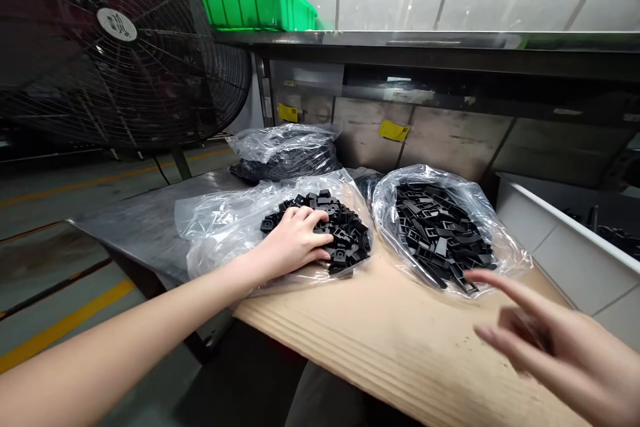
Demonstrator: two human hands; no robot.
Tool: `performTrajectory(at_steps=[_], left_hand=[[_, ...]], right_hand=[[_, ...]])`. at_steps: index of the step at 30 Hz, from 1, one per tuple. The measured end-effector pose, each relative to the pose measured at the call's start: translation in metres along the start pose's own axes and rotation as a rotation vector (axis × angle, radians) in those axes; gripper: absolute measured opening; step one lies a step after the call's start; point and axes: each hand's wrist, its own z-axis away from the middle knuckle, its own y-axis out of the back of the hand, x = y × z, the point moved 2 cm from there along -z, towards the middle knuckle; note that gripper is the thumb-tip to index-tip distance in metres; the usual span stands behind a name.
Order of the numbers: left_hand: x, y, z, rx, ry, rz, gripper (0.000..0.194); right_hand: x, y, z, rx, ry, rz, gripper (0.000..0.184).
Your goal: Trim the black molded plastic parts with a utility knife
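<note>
My left hand (299,240) lies palm down on a heap of small black plastic parts (345,227). Its fingers are spread over them, and no part shows clearly gripped. The heap spills from the mouth of a clear plastic bag (215,220) lying on its side. At the lower right my right hand (550,340), somewhat blurred, has index finger and thumb stretched apart with nothing between them; the other fingers curl inward. Its index fingertip is near the edge of a second open clear bag (510,257), which holds longer black plastic pieces (440,227).
Behind stands another clear bag (285,150) of dark parts. Cardboard (370,320) covers part of the metal table (135,220). At right is a light grey bin (550,227) with black parts. A shelf (400,40) overhead carries a green tray (250,7); a large fan (120,47) stands left.
</note>
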Motion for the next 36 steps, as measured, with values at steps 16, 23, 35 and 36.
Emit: performTrajectory(at_steps=[16, 23, 35, 36], left_hand=[[-0.075, 0.046, -0.026, -0.018, 0.745, -0.041, 0.025], [-0.079, 0.077, -0.008, 0.411, 0.815, -0.026, 0.017], [0.009, 0.115, 0.065, 1.09, 0.622, 0.011, 0.024], [0.023, 0.111, 0.069, 1.094, 0.579, 0.006, 0.029]], right_hand=[[-0.093, -0.103, -0.065, -0.036, 0.587, 0.752, 0.029], [-0.095, -0.114, -0.061, 0.01, 0.751, 0.778, 0.037], [-0.126, -0.109, -0.075, -0.084, 0.673, 0.531, 0.013], [-0.13, -0.104, -0.083, -0.075, 0.636, 0.505, 0.019]])
